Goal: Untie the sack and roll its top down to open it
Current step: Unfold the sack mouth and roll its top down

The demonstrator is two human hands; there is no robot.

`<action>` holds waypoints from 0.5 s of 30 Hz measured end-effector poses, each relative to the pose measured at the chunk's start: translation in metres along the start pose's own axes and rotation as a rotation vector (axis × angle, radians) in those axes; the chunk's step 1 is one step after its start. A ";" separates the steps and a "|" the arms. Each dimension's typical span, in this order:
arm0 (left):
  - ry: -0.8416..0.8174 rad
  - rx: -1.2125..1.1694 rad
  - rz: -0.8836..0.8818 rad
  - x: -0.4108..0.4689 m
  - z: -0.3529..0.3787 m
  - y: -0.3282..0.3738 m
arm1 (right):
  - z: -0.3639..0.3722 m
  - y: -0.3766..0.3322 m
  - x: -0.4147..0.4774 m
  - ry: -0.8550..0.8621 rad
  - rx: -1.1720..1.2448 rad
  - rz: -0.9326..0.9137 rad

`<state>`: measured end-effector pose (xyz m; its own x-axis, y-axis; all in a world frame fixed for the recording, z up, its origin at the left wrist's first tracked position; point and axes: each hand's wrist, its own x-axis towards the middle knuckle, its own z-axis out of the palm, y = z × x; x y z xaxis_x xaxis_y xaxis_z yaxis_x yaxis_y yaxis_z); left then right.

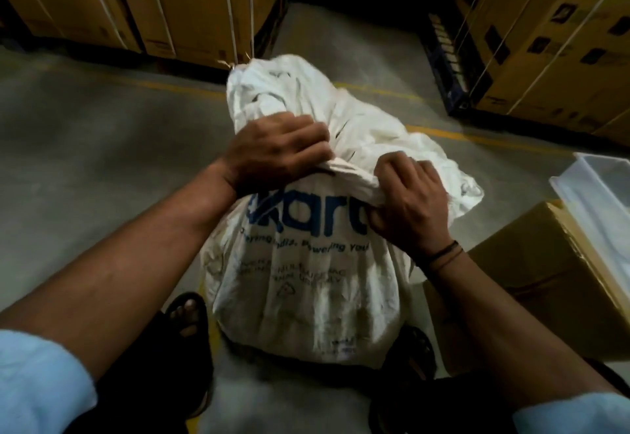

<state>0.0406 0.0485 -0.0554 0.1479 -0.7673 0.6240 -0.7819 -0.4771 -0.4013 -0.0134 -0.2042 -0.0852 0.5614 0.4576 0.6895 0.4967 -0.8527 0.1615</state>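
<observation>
Head view: one white woven-plastic sack with blue printed lettering (306,283) stands on the grey concrete floor (102,147), just in front of the person's feet, between the two forearms. Its long loose top flops away from the person toward the far cartons, with a tan tie string (226,64) showing at the far tip, so the untying looks not finished, though the knot itself is too small to tell. Left hand (276,154) is closed, fingers curled over a twisted ridge of sack fabric at the neck. Right hand (407,201) is also closed on the same ridge, thumb under, fingers on top, a dark cord bracelet (443,254) on the wrist. Both fists clamp cloth, neither is spread.

Handling, as a judgement: the fabric is thin, soft and crinkly, probably a bit slick, so it bunches rather than folds cleanly. The lower body bulges and sits steady, so likely some weight inside. Best hold for rolling down is the rim of the mouth at two opposite sides; for the tie, pinch at the far tip.

Counts: one sack, two hands, two sandalled feet (187,317), one plain brown cardboard box (552,283) just right of the sack, one clear plastic tub (600,188) at the right edge, several strapped cartons (191,7) on the far side, count unclear.
</observation>
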 end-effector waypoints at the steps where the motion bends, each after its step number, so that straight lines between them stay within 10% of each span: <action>1: 0.011 0.021 -0.014 0.002 -0.001 -0.004 | 0.000 0.000 0.006 0.010 -0.013 0.021; 5: -0.015 -0.026 -0.113 -0.008 0.017 -0.005 | 0.012 -0.001 0.007 -0.144 -0.080 0.084; 11: -0.226 -0.133 -0.098 -0.044 0.055 0.034 | 0.016 0.027 -0.026 -0.939 0.172 0.050; 15: -0.217 -0.121 -0.032 -0.050 0.048 0.039 | 0.021 0.034 -0.046 -0.985 -0.088 0.095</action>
<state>0.0319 0.0477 -0.1339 0.2903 -0.8326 0.4717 -0.8393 -0.4583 -0.2925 -0.0084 -0.2486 -0.1258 0.9153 0.3573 -0.1858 0.3927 -0.8942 0.2151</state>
